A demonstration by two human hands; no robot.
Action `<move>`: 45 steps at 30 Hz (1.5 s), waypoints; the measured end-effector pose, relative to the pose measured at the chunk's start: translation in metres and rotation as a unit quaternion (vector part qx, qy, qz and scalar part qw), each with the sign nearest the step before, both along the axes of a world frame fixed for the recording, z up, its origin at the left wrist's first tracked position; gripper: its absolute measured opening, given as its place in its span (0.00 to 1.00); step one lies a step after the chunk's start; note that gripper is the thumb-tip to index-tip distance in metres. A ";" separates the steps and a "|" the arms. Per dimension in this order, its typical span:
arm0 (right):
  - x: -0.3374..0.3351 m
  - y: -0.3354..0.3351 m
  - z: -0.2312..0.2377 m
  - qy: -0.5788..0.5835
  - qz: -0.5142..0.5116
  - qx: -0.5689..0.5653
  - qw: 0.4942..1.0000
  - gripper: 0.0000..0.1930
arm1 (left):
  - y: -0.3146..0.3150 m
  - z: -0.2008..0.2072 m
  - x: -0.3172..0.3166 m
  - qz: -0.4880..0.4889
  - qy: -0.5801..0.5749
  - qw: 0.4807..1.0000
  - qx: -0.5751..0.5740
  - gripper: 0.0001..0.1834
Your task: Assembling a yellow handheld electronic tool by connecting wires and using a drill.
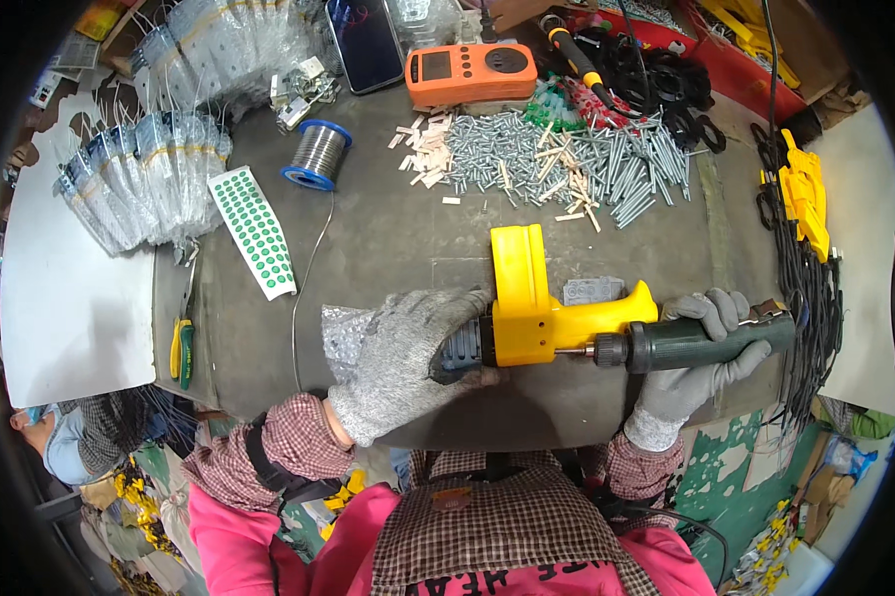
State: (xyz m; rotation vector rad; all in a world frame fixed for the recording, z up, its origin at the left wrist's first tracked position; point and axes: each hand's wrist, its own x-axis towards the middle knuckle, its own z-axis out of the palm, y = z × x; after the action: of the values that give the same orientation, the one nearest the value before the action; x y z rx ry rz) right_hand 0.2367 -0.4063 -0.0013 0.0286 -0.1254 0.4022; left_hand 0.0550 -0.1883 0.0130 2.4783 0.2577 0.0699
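My left hand point(400, 363), in a grey knit glove, is closed around the dark ribbed end of a yellow plastic tool housing point(522, 298). The housing lies on its side above the table's near edge, its yellow grip pointing right. My right hand point(678, 392), gloved too, wraps a dark green electric screwdriver point(671, 345) held level. Its bit points left and meets the housing's side near some small holes; whether a screw sits at the tip is too small to tell. Clear bubble wrap point(344, 333) lies beside my left hand.
Loose screws point(497, 149) are heaped at the back, below an orange multimeter point(472, 74). Left are a solder spool point(316, 155), a green-dotted sticker sheet point(253, 232), bubble-wrapped parts point(149, 174) and pliers point(181, 353). Black cables point(810, 318) hang at right. Another person point(70, 442) sits far left.
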 end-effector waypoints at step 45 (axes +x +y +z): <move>0.243 0.171 0.041 -0.675 0.033 -0.732 0.088 0.11 | 0.017 0.007 -0.003 -0.075 -0.045 0.996 0.020 0.30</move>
State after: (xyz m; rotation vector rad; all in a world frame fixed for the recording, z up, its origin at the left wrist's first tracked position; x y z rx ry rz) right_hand 0.4801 -0.2352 0.0392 -2.5825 -1.5824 0.3196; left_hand 0.0522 -0.1718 0.0196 2.5174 0.0310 0.1247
